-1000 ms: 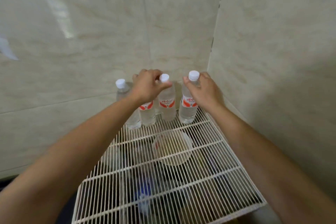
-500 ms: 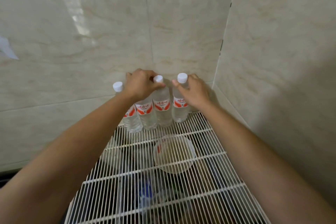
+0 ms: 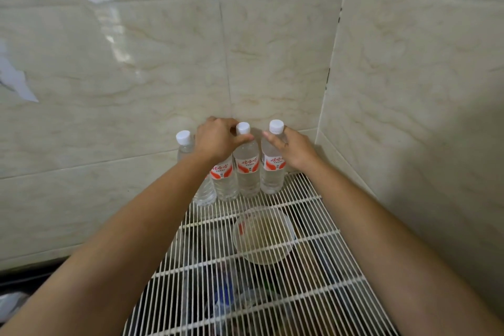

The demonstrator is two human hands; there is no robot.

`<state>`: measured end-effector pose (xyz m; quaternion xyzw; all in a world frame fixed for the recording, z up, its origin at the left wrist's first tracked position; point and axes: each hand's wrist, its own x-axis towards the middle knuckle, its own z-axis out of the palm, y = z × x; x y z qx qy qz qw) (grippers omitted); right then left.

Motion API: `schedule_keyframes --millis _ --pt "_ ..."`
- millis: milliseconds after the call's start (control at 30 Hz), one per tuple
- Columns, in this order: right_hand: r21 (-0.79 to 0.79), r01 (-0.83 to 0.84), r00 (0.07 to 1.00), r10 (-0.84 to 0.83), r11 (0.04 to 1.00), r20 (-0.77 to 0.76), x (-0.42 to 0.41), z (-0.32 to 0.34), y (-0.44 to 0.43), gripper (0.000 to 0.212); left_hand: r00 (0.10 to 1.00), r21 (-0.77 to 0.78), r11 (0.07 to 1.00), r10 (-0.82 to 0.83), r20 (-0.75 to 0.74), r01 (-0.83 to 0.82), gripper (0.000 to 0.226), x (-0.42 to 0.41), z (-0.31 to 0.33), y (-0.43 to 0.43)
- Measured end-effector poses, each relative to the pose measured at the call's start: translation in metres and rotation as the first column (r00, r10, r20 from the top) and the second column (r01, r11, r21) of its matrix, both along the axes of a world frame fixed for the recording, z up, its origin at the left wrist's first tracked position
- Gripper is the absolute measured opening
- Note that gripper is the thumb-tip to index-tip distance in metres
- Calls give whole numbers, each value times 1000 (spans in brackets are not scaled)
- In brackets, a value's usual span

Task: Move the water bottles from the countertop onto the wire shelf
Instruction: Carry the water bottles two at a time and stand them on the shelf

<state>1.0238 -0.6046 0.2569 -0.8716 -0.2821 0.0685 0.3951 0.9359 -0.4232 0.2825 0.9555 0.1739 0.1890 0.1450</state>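
Snugly, 4 water bottles (image 3: 246,172) line the wire shelf (image 3: 313,229) at its back.

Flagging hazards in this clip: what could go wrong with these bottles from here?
The left hand grips the second bottle and the right hand the rightmost bottle; all stand packed on thin shelf wires, so a jerky release could topple the row. The leftmost bottle stands near the shelf's edge and might fall off.

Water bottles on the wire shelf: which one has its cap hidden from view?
The second bottle from the left: the left hand covers its top, while the other three show white caps.
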Motion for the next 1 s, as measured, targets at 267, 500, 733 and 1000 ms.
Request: schedule_keyframes --millis 267,500,733,1000 --pt "60 69 997 -70 996 15 -14 4 9 82 999 -11 1000 -21 27 21 64 -33 23 4" --pt "272 -3 866 -134 962 483 -70 15 32 68 918 262 909 234 322 -323 61 -180 -7 9" --pt "181 -379 793 218 907 569 -208 -69 93 72 763 149 750 620 181 -645 63 -381 -111 -17" --pt "-81 -645 667 611 760 426 -392 -126 127 73 538 58 539 842 -39 -840 72 -562 -150 -21"
